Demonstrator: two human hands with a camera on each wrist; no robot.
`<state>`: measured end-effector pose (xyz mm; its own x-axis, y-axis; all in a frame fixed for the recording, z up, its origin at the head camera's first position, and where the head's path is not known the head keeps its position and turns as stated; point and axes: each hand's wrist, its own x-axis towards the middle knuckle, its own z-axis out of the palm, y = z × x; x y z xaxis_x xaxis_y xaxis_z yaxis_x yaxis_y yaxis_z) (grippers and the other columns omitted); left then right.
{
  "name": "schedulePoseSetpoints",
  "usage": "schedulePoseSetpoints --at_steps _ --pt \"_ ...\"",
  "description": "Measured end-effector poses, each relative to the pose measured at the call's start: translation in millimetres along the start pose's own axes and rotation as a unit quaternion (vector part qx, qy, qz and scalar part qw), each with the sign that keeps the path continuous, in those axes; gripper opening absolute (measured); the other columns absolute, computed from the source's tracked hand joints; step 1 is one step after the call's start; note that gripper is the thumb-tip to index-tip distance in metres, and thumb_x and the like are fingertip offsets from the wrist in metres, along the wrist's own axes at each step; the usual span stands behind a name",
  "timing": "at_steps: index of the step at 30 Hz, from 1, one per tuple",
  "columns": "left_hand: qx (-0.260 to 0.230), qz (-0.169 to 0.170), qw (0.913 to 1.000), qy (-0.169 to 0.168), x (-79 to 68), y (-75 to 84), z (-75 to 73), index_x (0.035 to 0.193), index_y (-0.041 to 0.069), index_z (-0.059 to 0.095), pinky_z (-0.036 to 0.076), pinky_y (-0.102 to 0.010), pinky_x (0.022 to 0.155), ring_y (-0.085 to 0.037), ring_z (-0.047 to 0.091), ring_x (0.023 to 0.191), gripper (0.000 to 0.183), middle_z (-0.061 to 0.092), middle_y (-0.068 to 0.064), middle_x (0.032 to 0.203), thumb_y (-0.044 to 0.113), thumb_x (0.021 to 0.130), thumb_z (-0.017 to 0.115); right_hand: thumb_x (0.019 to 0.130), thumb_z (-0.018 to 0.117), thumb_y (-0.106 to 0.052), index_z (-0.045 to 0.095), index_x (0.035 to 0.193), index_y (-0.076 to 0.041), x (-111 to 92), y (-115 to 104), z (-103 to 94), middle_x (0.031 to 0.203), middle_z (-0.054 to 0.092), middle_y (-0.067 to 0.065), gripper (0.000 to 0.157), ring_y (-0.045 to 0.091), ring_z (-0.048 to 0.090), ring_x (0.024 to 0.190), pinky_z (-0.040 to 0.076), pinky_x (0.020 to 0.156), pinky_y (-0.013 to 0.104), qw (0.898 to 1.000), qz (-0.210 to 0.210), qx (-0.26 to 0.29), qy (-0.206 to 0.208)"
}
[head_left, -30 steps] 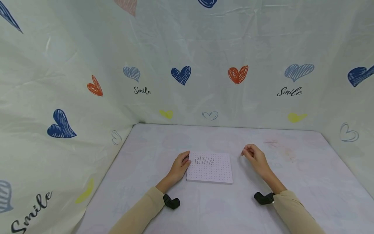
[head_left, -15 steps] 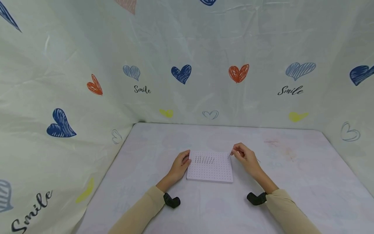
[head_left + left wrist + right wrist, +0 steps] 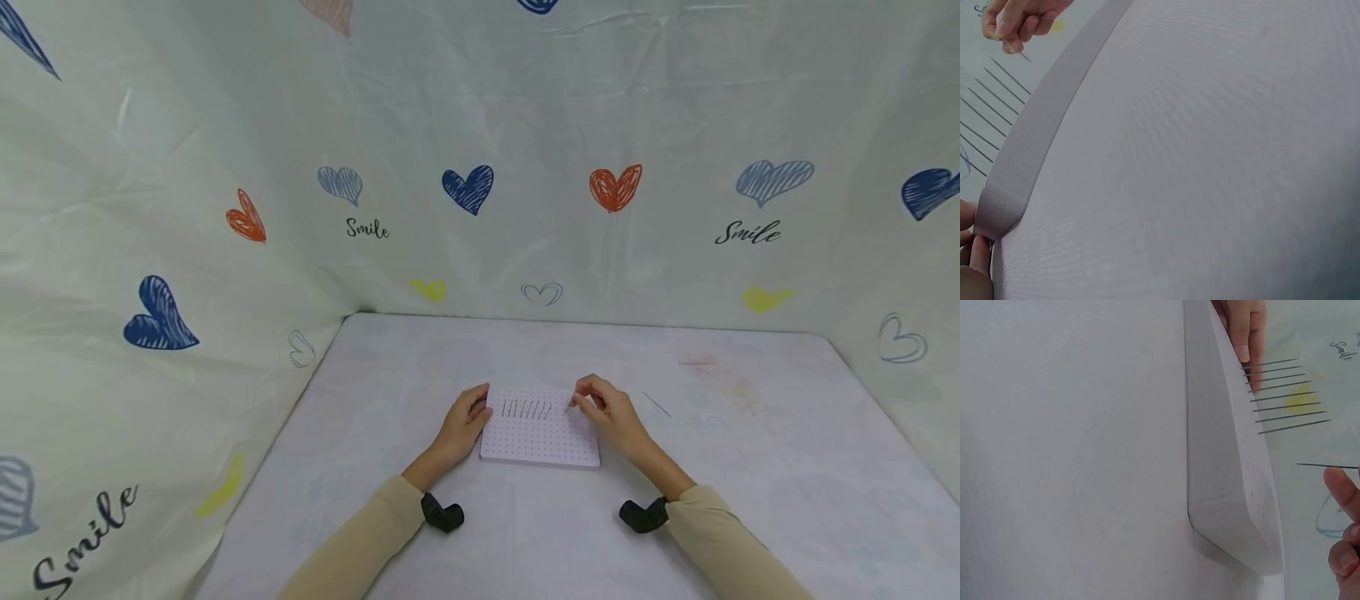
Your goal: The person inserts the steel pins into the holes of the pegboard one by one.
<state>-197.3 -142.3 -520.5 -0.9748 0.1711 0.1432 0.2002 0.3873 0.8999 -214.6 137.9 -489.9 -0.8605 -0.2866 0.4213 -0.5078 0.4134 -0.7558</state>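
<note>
A white board with a grid of small holes lies on the table. Several thin dark needles stand in a row in its far left part. My left hand grips the board's left edge, thumb at the near side of the fingers. Over the far right part of the board, my right hand pinches one needle between thumb and fingertips. In the right wrist view this needle's pointed end is to the right of the standing row and apart from it.
A loose needle lies on the white tabletop right of the board. Behind the table hangs a pale sheet printed with hearts and words. A reddish stain marks the table at the far right.
My right hand has moved left from beside the board to over its far right part, carrying the needle. The loose needle on the table has come into view. My left hand keeps its hold.
</note>
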Motion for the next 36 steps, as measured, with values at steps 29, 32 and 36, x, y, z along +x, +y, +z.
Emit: schedulePoseSetpoints --at_steps 29,32,36 --pt "-0.013 0.0 0.9999 0.003 -0.2 -0.7 1.0 0.146 -0.01 0.038 0.039 -0.039 0.112 -0.037 0.044 0.135 0.047 0.041 -0.026 0.146 0.001 0.103 0.051 0.096 0.065 -0.005 0.066 0.098 -0.008 -3.0 1.4 18.5 0.094 0.068 0.002 0.004 0.016 0.047 0.079 0.04 0.064 0.024 0.998 0.0 -0.031 -0.049" --pt "-0.014 0.0 0.9999 0.003 -0.4 -0.7 0.9 0.146 -0.01 0.037 0.039 -0.039 0.112 -0.037 0.044 0.135 0.047 0.041 -0.026 0.146 0.001 0.103 0.051 0.094 0.067 -0.006 0.067 0.098 -0.007 -3.5 1.5 19.9 0.093 0.069 0.001 0.004 0.016 0.048 0.078 0.04 0.064 0.024 0.998 -0.003 -0.033 -0.047" --pt "-0.014 0.0 0.9999 0.004 -1.4 0.3 0.9 0.147 -0.009 0.037 0.04 -0.039 0.112 -0.037 0.044 0.135 0.047 0.041 -0.026 0.146 0.001 0.103 0.051 0.093 0.069 -0.008 0.068 0.098 -0.007 -3.9 0.7 20.0 0.093 0.069 0.0 0.005 0.015 0.048 0.077 0.041 0.063 0.024 0.998 -0.005 -0.041 -0.048"
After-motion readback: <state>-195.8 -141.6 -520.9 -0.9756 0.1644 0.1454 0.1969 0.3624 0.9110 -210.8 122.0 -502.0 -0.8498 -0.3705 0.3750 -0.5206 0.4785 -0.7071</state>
